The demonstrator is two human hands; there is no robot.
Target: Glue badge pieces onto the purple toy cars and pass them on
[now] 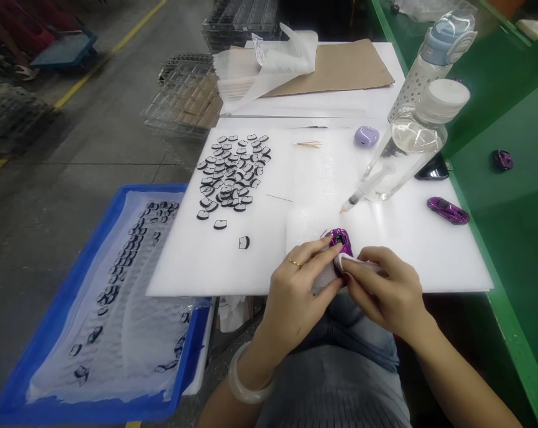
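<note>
My left hand [295,291] grips a shiny purple toy car body [340,241] at the near edge of the white foam sheet [269,249]. Its fingers are closed round the car, and a ring shows on one of them. My right hand [384,291] pinches a small white cloth [345,261] and presses it against the car's near end. Both hands touch the car. A pile of several small black-and-white window pieces [233,172] lies on the sheet to the far left of my hands.
A clear squeeze bottle [402,154] with a nozzle lies tilted on the sheet, with a dotted water bottle [433,59] behind it. Other purple cars [447,210] [503,159] sit at right. A blue tray [50,333] with more pieces stands at left. Brown cardboard [340,65] lies at the back.
</note>
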